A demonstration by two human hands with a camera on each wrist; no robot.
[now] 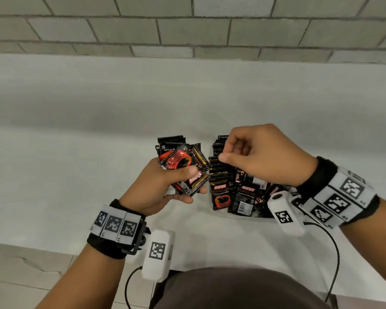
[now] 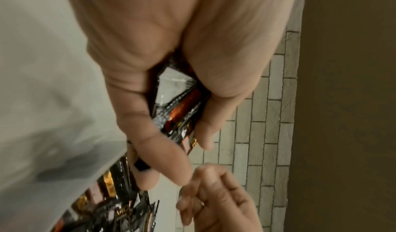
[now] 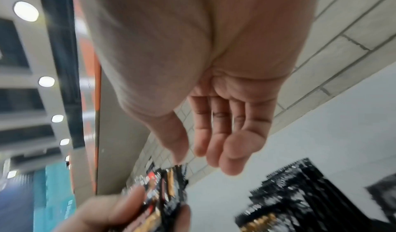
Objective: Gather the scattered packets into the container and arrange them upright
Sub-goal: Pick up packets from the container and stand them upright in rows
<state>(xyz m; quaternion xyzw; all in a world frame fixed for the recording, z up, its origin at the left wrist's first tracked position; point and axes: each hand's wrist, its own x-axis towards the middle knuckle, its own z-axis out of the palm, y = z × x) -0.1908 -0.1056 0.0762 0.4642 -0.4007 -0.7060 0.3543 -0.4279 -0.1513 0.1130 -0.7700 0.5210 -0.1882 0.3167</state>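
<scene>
My left hand (image 1: 194,181) grips a fanned stack of black and red coffee packets (image 1: 181,166), thumb on top, just left of the container. The same stack (image 2: 182,110) fills the left wrist view between thumb and fingers. The pale container (image 1: 223,214) sits on the white counter and holds several black packets (image 1: 222,190), some upright in a row, others leaning. My right hand (image 1: 227,150) hovers over that row with loosely curled fingers and holds nothing. In the right wrist view its fingers (image 3: 214,142) are relaxed and bare above the held stack (image 3: 163,193) and the container's packets (image 3: 300,193).
The white counter (image 1: 98,152) runs wide to the left and back, up to a grey tiled wall (image 1: 187,30). Its front edge is near my body, with tiled floor (image 1: 20,275) below at the left. Wrist camera cables hang by the edge.
</scene>
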